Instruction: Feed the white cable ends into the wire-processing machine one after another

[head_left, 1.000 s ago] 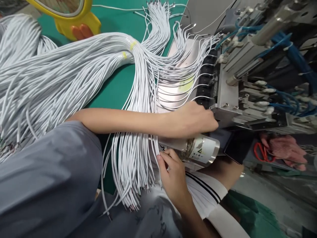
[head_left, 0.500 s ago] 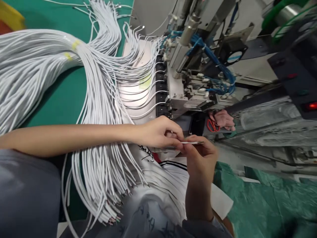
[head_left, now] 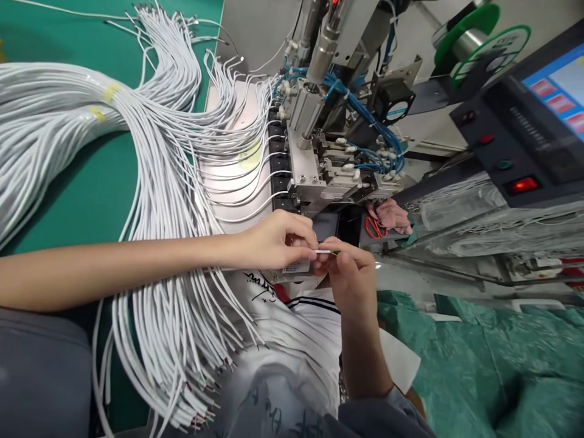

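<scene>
Between my two hands is the end of a white cable, its thin inner wires showing at the tip. My left hand reaches across from the left and pinches the white sheath between thumb and fingers. At the tip, my right hand is closed with thumb and forefinger on the fine wires. A large bundle of white cables fans out under my left forearm, with stripped ends hanging over my lap. Several cables from it run into a row of black clamps on the machine just beyond my hands.
The machine carries metal cylinders and blue air hoses. At right are a control box with a lit red switch, and a green spool. Red-handled scissors lie by a pink cloth. Green sheeting covers the lower right.
The view has shifted right, bringing the control box's screen into sight. My right thumb and fingers have shifted on the cable's tip, and thin wires now show there. My left hand keeps its pinch.
</scene>
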A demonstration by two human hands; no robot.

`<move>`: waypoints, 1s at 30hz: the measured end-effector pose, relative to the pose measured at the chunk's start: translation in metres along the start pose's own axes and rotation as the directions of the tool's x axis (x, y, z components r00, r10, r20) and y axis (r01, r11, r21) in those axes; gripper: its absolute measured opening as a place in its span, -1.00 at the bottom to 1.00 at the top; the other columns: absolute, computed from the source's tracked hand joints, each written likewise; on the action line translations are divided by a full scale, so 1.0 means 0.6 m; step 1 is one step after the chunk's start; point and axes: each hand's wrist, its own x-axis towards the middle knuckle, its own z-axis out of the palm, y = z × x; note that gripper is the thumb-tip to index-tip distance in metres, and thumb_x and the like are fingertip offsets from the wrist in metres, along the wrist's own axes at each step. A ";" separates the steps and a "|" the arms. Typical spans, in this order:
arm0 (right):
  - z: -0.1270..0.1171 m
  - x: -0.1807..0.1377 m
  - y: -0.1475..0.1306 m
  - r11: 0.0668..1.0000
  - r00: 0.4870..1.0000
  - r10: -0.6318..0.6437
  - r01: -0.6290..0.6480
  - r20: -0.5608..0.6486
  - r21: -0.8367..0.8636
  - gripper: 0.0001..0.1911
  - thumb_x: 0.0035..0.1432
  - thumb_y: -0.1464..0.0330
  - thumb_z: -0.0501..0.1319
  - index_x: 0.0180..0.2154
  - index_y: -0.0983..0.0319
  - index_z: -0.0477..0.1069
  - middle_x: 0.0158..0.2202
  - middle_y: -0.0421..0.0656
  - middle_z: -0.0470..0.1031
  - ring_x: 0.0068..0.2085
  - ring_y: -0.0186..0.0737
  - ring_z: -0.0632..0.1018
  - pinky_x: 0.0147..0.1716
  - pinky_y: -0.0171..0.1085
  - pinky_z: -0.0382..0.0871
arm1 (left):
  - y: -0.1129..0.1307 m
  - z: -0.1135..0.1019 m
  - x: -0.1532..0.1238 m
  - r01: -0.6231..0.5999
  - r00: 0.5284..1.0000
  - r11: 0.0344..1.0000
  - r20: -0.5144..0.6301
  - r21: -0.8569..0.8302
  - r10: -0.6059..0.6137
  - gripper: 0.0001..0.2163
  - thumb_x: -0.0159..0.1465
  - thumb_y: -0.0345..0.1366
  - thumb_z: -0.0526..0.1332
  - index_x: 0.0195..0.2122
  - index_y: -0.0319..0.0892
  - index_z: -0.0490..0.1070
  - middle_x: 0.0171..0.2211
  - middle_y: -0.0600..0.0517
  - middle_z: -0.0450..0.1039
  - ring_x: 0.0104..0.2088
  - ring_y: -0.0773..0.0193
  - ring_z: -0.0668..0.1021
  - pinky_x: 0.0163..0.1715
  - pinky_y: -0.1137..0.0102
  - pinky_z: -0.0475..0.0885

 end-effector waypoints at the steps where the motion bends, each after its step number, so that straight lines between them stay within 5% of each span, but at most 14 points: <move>1: 0.000 0.002 0.002 1.000 1.000 0.008 -0.008 -0.007 -0.010 -0.76 0.12 0.14 0.32 -0.28 0.15 0.62 -0.44 -0.16 0.42 -0.46 -0.32 0.44 -0.57 -0.35 0.30 | 0.001 0.000 0.000 0.009 1.000 1.000 -0.005 -0.001 -0.009 -0.90 0.18 -0.40 0.28 -0.42 -0.31 0.57 -0.51 0.06 0.35 -0.50 0.45 0.37 -0.53 0.55 0.24; 9: 0.012 -0.004 0.007 0.906 0.955 -0.221 0.127 -0.197 -0.404 -0.89 0.10 0.28 0.34 -0.32 0.16 0.60 -0.39 -0.15 0.46 -0.40 -0.29 0.46 -0.51 -0.30 0.33 | -0.001 0.001 -0.001 0.002 0.999 0.996 -0.052 0.085 0.002 -0.89 0.17 -0.39 0.25 -0.44 -0.29 0.54 -0.52 0.07 0.35 -0.51 0.44 0.39 -0.53 0.55 0.27; 16: 0.003 0.000 -0.025 0.706 0.969 -0.246 0.156 -0.033 -0.691 -0.88 0.18 0.39 0.25 -0.30 0.21 0.60 -0.51 -0.23 0.38 -0.54 -0.40 0.30 -0.58 -0.34 0.13 | -0.012 0.001 -0.003 -0.031 0.993 0.976 -0.101 0.216 0.054 -0.90 0.11 -0.49 0.22 -0.53 -0.26 0.47 -0.55 0.10 0.31 -0.51 0.43 0.38 -0.51 0.53 0.25; 20: 0.007 0.009 -0.026 0.753 0.975 -0.220 0.160 -0.016 -0.638 -0.87 0.14 0.40 0.27 -0.44 0.25 0.55 -0.59 -0.27 0.29 -0.56 -0.41 0.25 -0.61 -0.35 0.04 | -0.012 0.001 -0.005 -0.030 0.992 0.960 -0.108 0.278 0.062 -0.88 0.07 -0.53 0.20 -0.57 -0.25 0.39 -0.56 0.13 0.29 -0.52 0.44 0.35 -0.52 0.53 0.20; 25: 0.023 0.010 0.009 0.854 0.945 -0.297 0.198 -0.136 -0.481 -0.80 0.14 0.35 0.28 -0.52 0.22 0.51 -0.59 -0.24 0.31 -0.51 -0.34 0.31 -0.55 -0.30 0.13 | -0.003 0.005 -0.005 0.073 0.995 0.986 -0.072 0.151 -0.062 -0.85 0.09 -0.44 0.24 -0.58 -0.23 0.30 -0.56 0.14 0.29 -0.51 0.43 0.35 -0.53 0.54 0.21; 30: 0.036 0.007 0.013 0.686 0.866 -0.486 0.295 -0.117 -0.665 -0.83 0.18 0.40 0.23 -0.46 0.19 0.52 -0.59 -0.24 0.32 -0.54 -0.35 0.34 -0.55 -0.29 0.17 | -0.009 0.006 -0.007 -0.055 0.993 0.961 -0.088 0.272 0.081 -0.84 0.16 -0.44 0.18 -0.56 -0.21 0.27 -0.55 0.13 0.27 -0.51 0.42 0.35 -0.51 0.52 0.24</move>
